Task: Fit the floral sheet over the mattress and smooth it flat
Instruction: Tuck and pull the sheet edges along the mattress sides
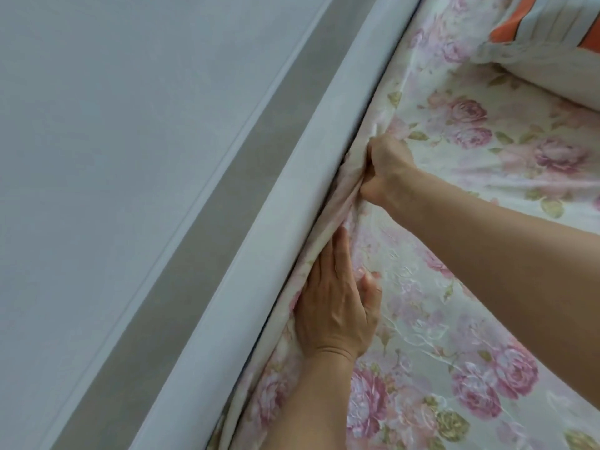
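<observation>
The floral sheet (470, 151), cream with pink roses and green leaves, covers the mattress across the right half of the view. Its edge bunches into folds along the gap beside the pale padded bed frame (292, 177). My right hand (386, 170) is fisted on a fold of the sheet edge at that gap, fingers hidden in the cloth. My left hand (334, 303) lies lower along the same edge, fingers stretched flat and pressed into the sheet next to the frame, thumb on top of the fabric. The mattress itself is hidden under the sheet.
A pillow (552, 56) with orange and grey stripes and a frilled edge lies on the sheet at the top right. Left of the frame runs a grey-beige band (201, 241) and a plain pale wall (113, 125).
</observation>
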Available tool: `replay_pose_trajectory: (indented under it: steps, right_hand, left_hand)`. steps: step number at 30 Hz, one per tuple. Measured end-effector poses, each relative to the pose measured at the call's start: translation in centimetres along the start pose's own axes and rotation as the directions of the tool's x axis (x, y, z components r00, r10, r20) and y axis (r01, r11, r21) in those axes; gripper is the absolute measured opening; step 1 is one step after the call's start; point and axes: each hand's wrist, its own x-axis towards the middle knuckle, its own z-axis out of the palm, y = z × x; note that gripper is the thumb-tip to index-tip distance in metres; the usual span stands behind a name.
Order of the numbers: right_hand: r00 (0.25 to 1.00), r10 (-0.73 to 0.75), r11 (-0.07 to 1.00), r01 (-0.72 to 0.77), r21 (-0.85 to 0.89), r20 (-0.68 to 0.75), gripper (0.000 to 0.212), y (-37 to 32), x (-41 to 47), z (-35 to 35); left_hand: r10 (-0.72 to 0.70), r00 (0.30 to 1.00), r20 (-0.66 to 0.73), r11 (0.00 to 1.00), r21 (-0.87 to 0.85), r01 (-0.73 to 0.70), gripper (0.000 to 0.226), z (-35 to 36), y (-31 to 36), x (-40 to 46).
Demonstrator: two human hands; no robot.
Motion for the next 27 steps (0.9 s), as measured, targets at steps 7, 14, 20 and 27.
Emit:
replay_pose_trajectory:
  steps: [7, 14, 20, 27]
  right_hand:
    - [0.982, -0.189, 0.917, 0.185, -0.354, 0.023, 0.037, -0.5, 0.5, -0.2]
    - [0.973, -0.208, 0.965, 0.186, -0.185, -0.105, 0.022, -1.2, 2.0, -0.7]
    - [0.929, -0.368, 0.671, 0.286, -0.684, 0.027, 0.029, -2.1, 3.3, -2.7]
    - [0.54, -0.461, -0.52, 0.479, -0.707, 0.704, 0.046, -3.3, 4.6, -5.2]
  left_hand:
    - [0.002, 1.0, -0.001, 1.0, -0.007, -0.002, 0.068, -0.1, 0.0, -0.1]
    - [0.016, 1.0, -0.003, 1.0, 0.016, -0.016, 0.074, -0.1, 0.1, -0.1]
    - [0.019, 0.999, 0.041, 0.998, 0.065, -0.022, 0.075, -0.3, 0.2, 0.0]
    - [0.019, 0.999, 0.033, 0.997, 0.08, -0.021, 0.075, -0.6, 0.2, 0.2]
